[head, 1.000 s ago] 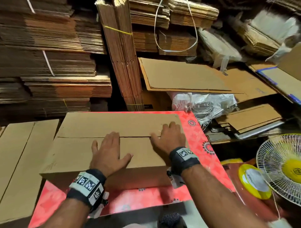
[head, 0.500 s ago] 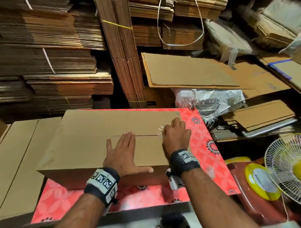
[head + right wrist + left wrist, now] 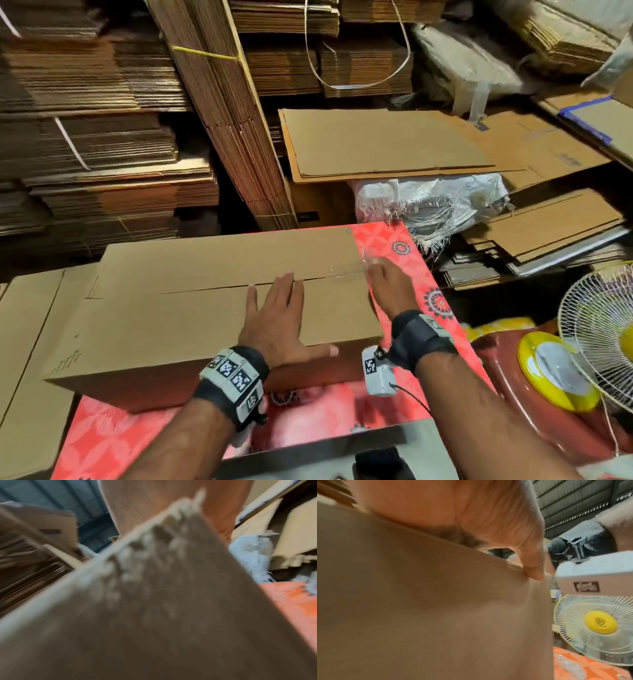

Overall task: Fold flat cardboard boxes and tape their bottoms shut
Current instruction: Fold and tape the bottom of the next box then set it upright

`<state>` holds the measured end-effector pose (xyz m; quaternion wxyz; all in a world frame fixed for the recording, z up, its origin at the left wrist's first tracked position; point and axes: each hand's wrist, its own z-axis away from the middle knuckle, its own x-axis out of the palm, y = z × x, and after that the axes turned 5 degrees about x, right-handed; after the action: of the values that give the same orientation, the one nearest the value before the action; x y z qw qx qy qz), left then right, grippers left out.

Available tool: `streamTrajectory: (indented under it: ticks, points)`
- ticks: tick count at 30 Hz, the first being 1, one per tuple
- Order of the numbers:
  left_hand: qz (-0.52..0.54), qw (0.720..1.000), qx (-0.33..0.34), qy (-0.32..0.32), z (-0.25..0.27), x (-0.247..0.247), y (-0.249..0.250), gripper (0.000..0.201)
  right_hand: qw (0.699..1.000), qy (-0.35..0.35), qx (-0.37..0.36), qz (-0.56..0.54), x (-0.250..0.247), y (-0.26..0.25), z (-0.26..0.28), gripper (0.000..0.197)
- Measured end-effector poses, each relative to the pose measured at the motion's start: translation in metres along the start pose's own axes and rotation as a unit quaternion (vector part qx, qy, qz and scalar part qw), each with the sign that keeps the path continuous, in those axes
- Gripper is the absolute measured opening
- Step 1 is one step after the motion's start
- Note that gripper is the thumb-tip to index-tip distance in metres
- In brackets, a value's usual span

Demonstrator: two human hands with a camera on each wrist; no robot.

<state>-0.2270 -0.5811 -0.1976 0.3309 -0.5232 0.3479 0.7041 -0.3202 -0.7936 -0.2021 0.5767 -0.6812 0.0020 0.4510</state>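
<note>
Cardboard box sits bottom-up on the red patterned table, its two flaps meeting along a seam across the top. My left hand lies flat on the nearer flap, fingers straight and reaching the seam, thumb spread along the box's near edge. My right hand is at the box's right end, where clear tape glints over the seam; how its fingers lie I cannot tell, since its wrist view is blurred. Flat cardboard sheets lie just left of the box. To the right stand a yellow tape roll and a white fan. Bundled cardboard stacks fill the background.
</note>
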Motion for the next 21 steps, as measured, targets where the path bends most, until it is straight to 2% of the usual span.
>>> streamTrajectory:
  ticks: [4, 5, 8, 10, 11, 15, 18, 21]
  points:
    - [-0.013, 1.000, -0.016, 0.001, -0.015, 0.009, 0.036, 0.144, 0.994, -0.011, -0.030, 0.106, 0.006, 0.001, 0.005, 0.042]
    - [-0.021, 0.999, -0.024, 0.004, -0.015, 0.010, 0.038, 0.145, 0.994, -0.004, -0.037, 0.105, 0.007, 0.003, 0.004, 0.046]
    - [-0.044, 0.998, -0.033, 0.006, -0.014, 0.010, 0.036, 0.146, 0.997, 0.023, -0.038, 0.060, 0.008, -0.005, 0.002, 0.082]
    - [-0.052, 0.998, -0.035, 0.007, -0.012, 0.009, 0.033, 0.145, 0.995, 0.015, -0.045, 0.093, 0.010, -0.013, 0.001, 0.099]
    - [-0.054, 0.998, -0.037, 0.008, -0.011, 0.009, 0.032, 0.145, 0.991, 0.012, -0.054, 0.122, 0.012, -0.016, 0.001, 0.099]
    - [-0.059, 0.997, -0.044, 0.016, -0.009, 0.009, 0.025, 0.144, 0.981, -0.008, -0.059, 0.182, 0.029, -0.020, 0.004, 0.070]
    - [-0.064, 0.997, -0.047, 0.023, -0.006, 0.008, 0.016, 0.144, 0.991, -0.013, -0.037, 0.126, 0.043, -0.021, 0.003, 0.057]
    - [-0.066, 0.996, -0.049, 0.027, 0.000, 0.008, 0.001, 0.144, 1.000, 0.007, 0.002, 0.013, 0.039, -0.020, -0.009, 0.043]
